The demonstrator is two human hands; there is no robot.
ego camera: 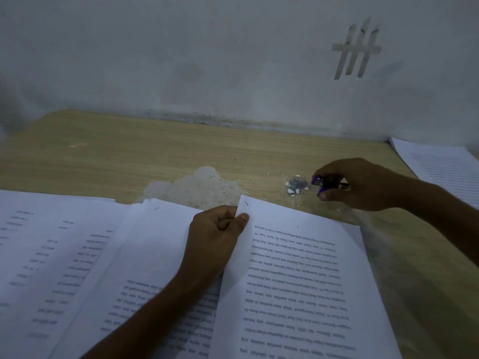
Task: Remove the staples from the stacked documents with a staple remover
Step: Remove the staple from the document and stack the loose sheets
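Left hand (pixel 217 237) pinches the sheet (pixel 298 281) corner; right hand (pixel 368 185) grips the remover (pixel 326 183) by the staple pile (pixel 296 186); this staple (pixel 246 203) isn't out yet.

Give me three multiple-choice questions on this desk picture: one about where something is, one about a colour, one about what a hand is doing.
1. Where is the pile of pulled staples? A) on the desk beside the right hand B) on the printed pages C) in a cup
2. What colour is the staple remover? A) red B) purple C) green
3. What is the left hand doing? A) lying flat B) holding a pen C) pinching a corner of the stapled document
Answers: 1 A, it lies on bare wood by the remover. 2 B, purple plastic shows in the grip. 3 C, its grip closes on the sheet edge.
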